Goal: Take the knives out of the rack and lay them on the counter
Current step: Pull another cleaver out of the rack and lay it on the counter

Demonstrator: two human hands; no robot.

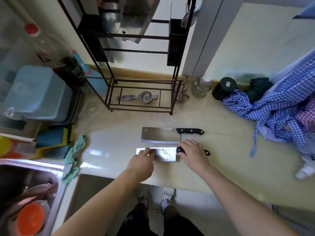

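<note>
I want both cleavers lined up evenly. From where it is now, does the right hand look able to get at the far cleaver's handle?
Probably yes. The right hand rests on the near cleaver's handle, and the far cleaver's black handle lies just beyond it on the counter with nothing between.

Two cleavers lie flat on the pale counter [221, 167] in front of the black wire rack [139, 79], blades pointing left. The far cleaver [158, 135] lies untouched. The right hand [193, 153] wraps the near cleaver's [164, 155] black handle, while the left hand [142, 163] presses fingertips on its blade.
</note>
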